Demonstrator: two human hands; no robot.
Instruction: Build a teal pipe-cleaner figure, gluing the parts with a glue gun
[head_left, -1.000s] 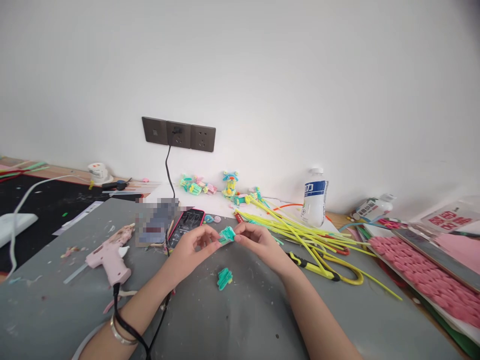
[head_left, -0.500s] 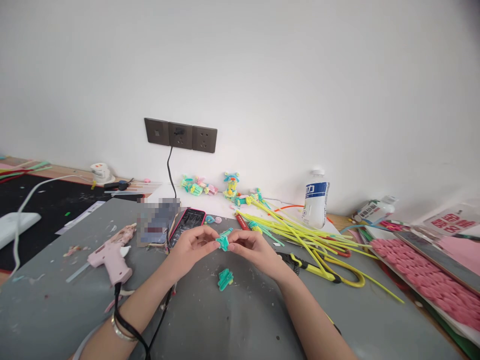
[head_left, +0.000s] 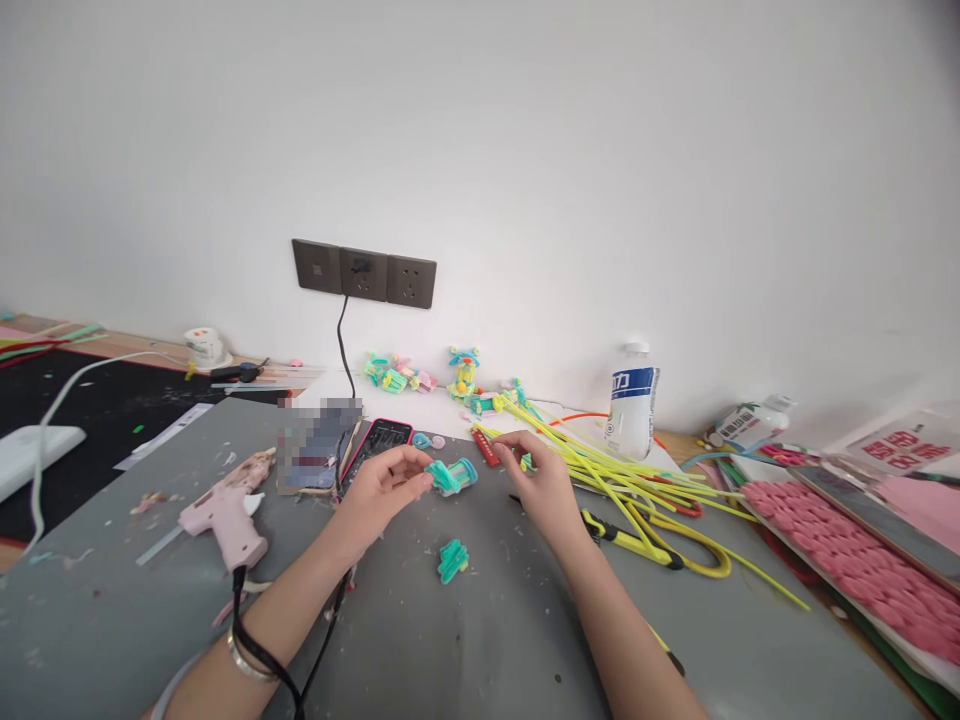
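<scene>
In the head view, my left hand [head_left: 386, 482] pinches a small teal pipe-cleaner piece [head_left: 454, 476] between thumb and fingers. The piece looks roughly cylindrical, with a ruffled near end and a rounded far end. My right hand [head_left: 536, 485] is off to the right with its fingers curved and apart. It hovers by a small teal and yellow piece [head_left: 527, 462], mostly hidden behind it, and a red flat tool [head_left: 484, 446]. A second ruffled teal piece [head_left: 453, 562] lies on the grey mat [head_left: 465, 650] below my hands.
A pink glue gun [head_left: 229, 515] and phone [head_left: 382, 440] lie to the left. Yellow pipe cleaners [head_left: 637, 475] and yellow-handled pliers [head_left: 634, 538] are on the right. Small pipe-cleaner figures [head_left: 464, 372] and a white bottle [head_left: 631, 400] stand near the wall.
My right hand has let go of the teal piece and moved right and slightly up. My left hand keeps hold of it, now showing more of its length.
</scene>
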